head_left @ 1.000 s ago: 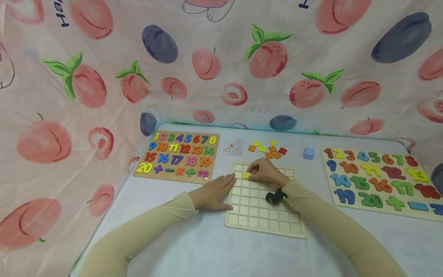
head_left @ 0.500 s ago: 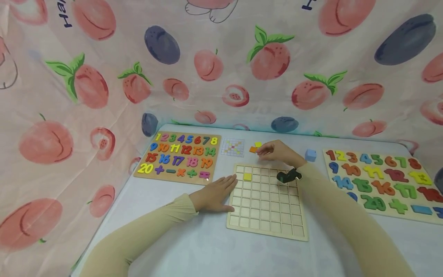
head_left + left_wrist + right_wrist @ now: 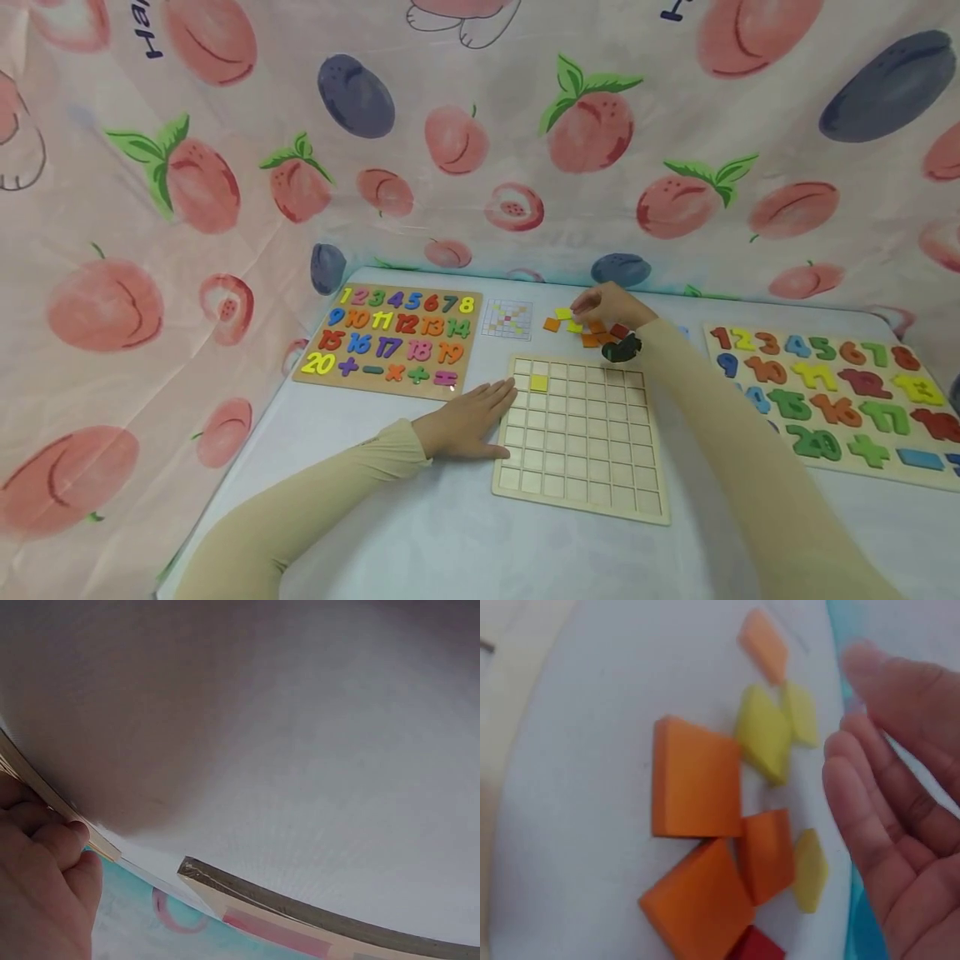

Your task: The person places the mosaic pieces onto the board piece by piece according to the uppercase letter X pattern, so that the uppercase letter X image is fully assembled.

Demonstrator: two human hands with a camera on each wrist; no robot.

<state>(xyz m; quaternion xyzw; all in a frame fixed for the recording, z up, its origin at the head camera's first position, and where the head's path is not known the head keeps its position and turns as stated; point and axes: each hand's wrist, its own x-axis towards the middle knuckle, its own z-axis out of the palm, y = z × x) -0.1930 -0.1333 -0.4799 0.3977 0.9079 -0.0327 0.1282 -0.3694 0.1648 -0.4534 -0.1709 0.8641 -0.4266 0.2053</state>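
Observation:
My left hand [image 3: 467, 423] lies with fingers extended against the left edge of a wooden grid board [image 3: 577, 450]. In the left wrist view, the left hand's fingers [image 3: 67, 844] are right at that board's edge. A yellow square tile [image 3: 538, 382] sits in a cell of the board's second row. Beyond the board, my right hand [image 3: 611, 307] hovers over loose square tiles. The right wrist view has its fingers [image 3: 847, 791] loosely bent, thumb apart, holding nothing. Beside them lie yellow tiles [image 3: 763, 735], orange tiles [image 3: 697, 780] and a red tile [image 3: 757, 946].
A brown number board [image 3: 375, 384] lies at the left, and a pale number board [image 3: 843, 462] at the right. Behind the grid board is a small card printed with a coloured grid [image 3: 508, 308]. A blue cube [image 3: 681, 332] is partly hidden by the right sleeve.
My right hand has let go of the yellow tile in the board's grid and moved back to the loose tiles. The left hand stays at the board's edge.

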